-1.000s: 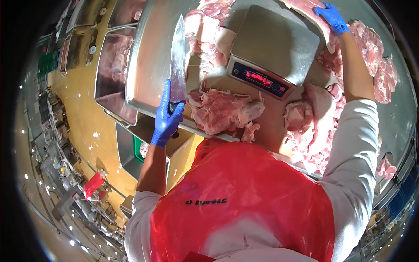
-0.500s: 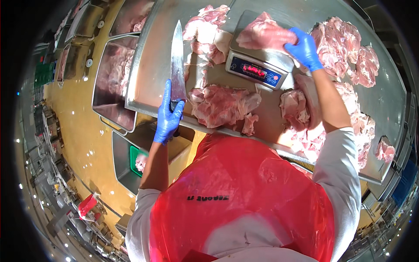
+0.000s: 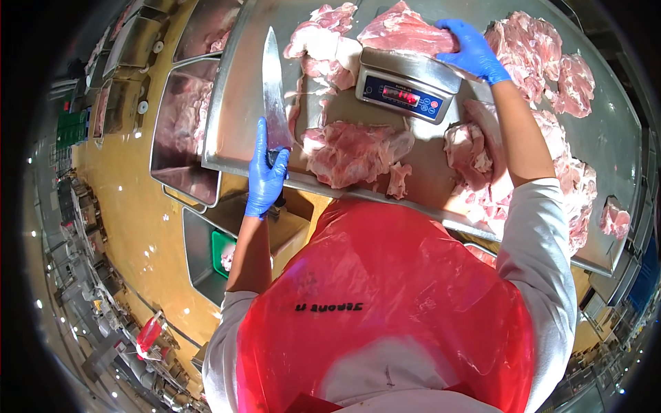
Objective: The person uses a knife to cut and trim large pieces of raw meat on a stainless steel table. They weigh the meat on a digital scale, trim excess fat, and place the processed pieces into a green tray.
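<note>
My left hand (image 3: 266, 175), in a blue glove, is closed around the dark handle of a long knife (image 3: 273, 79). The blade points away from me over the table's left side. My right hand (image 3: 474, 51), gloved too, grips the right end of a raw meat piece (image 3: 406, 31) at the digital scale's (image 3: 410, 72) far side. Whether the meat rests on the weighing plate or is just above it, I cannot tell. The scale's red display is lit. In front of the scale lies a large cut of raw meat (image 3: 354, 155), with a small scrap (image 3: 398, 180) beside it.
More raw meat covers the steel table (image 3: 234, 138): a fatty piece (image 3: 323, 45) left of the scale, a large pile (image 3: 527, 51) at far right, and cuts (image 3: 471, 155) near right. Left of the table stand a steel bin of meat (image 3: 182, 117) and a green tray (image 3: 220, 251).
My right hand and the meat piece have shifted away from me toward the scale's far side, baring the plate's near edge. The knife stays in my left hand. The whole view has shifted slightly.
</note>
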A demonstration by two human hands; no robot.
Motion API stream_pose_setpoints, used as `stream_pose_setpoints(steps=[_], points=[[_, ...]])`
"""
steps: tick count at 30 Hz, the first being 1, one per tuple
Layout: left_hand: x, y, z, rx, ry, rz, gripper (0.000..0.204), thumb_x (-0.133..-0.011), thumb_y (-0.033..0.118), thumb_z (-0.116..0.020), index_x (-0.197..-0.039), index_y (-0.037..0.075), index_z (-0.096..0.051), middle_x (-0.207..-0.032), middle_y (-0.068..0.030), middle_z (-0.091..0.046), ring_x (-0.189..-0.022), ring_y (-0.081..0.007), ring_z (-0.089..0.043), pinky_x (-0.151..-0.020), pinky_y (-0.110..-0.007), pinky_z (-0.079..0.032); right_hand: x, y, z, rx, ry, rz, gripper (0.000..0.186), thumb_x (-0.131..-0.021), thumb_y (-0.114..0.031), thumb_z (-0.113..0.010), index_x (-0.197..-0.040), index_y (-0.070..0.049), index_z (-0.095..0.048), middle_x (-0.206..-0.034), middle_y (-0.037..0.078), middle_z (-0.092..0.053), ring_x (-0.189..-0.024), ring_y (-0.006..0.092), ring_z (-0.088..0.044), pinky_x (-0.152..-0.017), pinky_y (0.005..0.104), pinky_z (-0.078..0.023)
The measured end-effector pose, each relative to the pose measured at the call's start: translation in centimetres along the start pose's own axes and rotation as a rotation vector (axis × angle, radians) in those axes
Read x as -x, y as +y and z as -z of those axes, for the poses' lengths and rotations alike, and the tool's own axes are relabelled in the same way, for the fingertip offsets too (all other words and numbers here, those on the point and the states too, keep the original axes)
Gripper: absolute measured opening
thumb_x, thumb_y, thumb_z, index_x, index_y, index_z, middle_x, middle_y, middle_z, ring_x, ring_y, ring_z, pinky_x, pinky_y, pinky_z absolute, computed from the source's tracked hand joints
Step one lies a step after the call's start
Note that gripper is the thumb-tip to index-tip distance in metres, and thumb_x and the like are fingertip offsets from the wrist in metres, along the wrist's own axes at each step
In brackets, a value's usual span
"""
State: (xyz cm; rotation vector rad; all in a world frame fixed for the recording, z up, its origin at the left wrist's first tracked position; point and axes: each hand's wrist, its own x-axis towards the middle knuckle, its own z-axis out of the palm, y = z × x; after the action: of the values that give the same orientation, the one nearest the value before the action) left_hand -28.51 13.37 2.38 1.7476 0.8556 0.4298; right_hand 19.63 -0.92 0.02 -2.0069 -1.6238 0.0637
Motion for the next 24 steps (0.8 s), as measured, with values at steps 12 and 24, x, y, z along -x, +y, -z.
stream_pose_setpoints(steps=[12, 24], points=[[-1.2, 1.1, -0.1, 0.005, 0.056, -0.034, 0.076, -0.095, 0.005, -0.058, -0.157, 0.014, -0.013, -0.080, 0.0001, -0.055, -0.056, -0.0059, -0.044, -0.051, -0.022, -0.042, -2.4, -2.1, 7.1, -0.055, -0.068, -0.044, 0.084, -0.068, -0.044, -0.083, -0.138, -0.010, -0.050, -0.130, 0.021, -0.056, -0.123, 0.0377, -0.052, -0.106, 0.0430, -0.041], [-2.3, 0.8, -1.5, -0.072, -0.050, -0.044, 0.077, -0.096, 0.007, -0.059, -0.157, 0.016, -0.012, -0.083, -0.0007, -0.057, -0.058, -0.0057, -0.046, -0.050, -0.021, -0.042, -5.0, -3.1, 0.1, 0.135, -0.368, -0.147, 0.058, -0.072, -0.026, -0.072, -0.125, -0.009, -0.056, -0.110, 0.022, -0.063, -0.104, 0.0403, -0.059, -0.092, 0.0450, -0.048]])
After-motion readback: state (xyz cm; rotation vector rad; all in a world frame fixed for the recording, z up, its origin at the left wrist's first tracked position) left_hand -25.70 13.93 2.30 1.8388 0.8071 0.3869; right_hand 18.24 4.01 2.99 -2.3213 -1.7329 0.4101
